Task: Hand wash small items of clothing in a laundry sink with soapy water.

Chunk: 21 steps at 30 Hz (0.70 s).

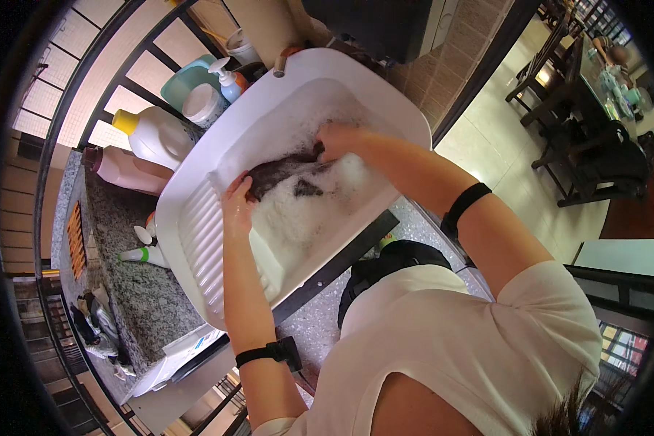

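A dark wet cloth (275,171) lies stretched between my two hands in a white laundry sink (409,103) full of suds (300,218). My left hand (238,204) grips its left end beside the ribbed washboard (201,240) of the sink. Deeper in the basin, my right hand (338,143) holds the other end, with its fingertips partly hidden by foam and cloth. A small dark patch of fabric (308,188) shows through the foam between the hands. How much cloth lies under the suds cannot be seen.
Left of the sink stand a white bottle with yellow cap (161,136), a pink bottle (133,170), a white tub (203,104) and a pump bottle (230,82). A metal spout (279,66) juts over the rim. A granite counter (136,283) adjoins it. A person sits at a far table.
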### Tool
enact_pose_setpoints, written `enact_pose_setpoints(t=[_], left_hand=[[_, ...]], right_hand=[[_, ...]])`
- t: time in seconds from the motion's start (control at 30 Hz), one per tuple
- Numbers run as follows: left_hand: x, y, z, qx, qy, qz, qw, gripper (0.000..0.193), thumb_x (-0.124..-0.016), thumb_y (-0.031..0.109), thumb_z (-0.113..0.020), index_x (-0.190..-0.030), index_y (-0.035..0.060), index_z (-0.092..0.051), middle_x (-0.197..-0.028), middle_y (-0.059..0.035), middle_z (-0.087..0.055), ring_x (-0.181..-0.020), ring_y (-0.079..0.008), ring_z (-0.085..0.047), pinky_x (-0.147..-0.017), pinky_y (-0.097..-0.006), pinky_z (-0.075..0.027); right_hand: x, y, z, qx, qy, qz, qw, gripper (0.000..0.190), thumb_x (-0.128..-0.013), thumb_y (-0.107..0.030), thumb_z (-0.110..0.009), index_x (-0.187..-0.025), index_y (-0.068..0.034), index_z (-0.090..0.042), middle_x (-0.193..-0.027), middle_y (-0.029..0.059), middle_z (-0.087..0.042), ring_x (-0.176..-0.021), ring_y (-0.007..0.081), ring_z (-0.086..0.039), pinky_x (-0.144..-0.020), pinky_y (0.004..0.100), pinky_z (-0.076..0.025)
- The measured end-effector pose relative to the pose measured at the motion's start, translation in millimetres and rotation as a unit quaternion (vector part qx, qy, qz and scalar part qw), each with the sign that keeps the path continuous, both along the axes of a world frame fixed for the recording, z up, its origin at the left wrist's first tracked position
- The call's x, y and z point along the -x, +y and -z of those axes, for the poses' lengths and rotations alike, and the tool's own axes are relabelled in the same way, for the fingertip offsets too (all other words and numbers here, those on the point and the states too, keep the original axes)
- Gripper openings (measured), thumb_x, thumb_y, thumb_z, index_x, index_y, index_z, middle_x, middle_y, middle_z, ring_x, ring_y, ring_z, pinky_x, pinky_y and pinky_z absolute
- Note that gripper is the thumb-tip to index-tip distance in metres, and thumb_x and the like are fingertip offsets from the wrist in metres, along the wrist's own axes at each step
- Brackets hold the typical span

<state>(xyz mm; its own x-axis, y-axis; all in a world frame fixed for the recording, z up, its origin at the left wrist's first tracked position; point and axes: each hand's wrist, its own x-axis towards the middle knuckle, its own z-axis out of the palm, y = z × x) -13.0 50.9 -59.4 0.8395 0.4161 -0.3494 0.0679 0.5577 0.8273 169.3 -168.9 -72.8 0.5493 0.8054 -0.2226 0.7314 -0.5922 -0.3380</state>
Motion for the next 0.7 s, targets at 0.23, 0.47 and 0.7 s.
enact_pose_setpoints(t=[0.23,0.47,0.7], left_hand=[[7,-19,7,-0.534,0.136,0.045,0.833,0.031,-0.072,0.009,-0.066,-0.101,-0.0006,-0.06,-0.088,-0.0088,-0.064,-0.076,-0.0153,-0.059,-0.072,-0.0263,-0.046],[8,0,9,-0.25,0.126,0.008,0.96,0.036,-0.082,0.03,-0.056,-0.104,0.0023,-0.056,-0.084,-0.0071,-0.06,-0.074,-0.0176,-0.057,-0.065,-0.0322,-0.045],[-4,-7,12,-0.001,-0.113,0.026,0.993,0.031,-0.091,0.027,-0.038,-0.107,0.0058,-0.052,-0.101,-0.0087,-0.058,-0.092,-0.0193,-0.055,-0.082,-0.0342,-0.045]], right_hand=[[6,3,11,-0.053,0.032,-0.007,0.998,0.058,-0.063,-0.031,-0.07,-0.111,-0.004,-0.054,-0.1,0.0171,-0.058,-0.093,0.0323,-0.056,-0.077,0.039,-0.046],[-14,-1,-33,-0.15,0.455,0.137,0.867,0.068,-0.068,-0.031,-0.072,-0.124,-0.007,-0.042,-0.11,0.0126,-0.053,-0.101,0.0254,-0.05,-0.079,0.0331,-0.045],[38,14,-66,-0.444,0.472,0.161,0.744,0.053,-0.078,-0.035,-0.065,-0.117,-0.005,-0.046,-0.115,0.0051,-0.047,-0.109,0.02,-0.045,-0.079,0.0364,-0.046]])
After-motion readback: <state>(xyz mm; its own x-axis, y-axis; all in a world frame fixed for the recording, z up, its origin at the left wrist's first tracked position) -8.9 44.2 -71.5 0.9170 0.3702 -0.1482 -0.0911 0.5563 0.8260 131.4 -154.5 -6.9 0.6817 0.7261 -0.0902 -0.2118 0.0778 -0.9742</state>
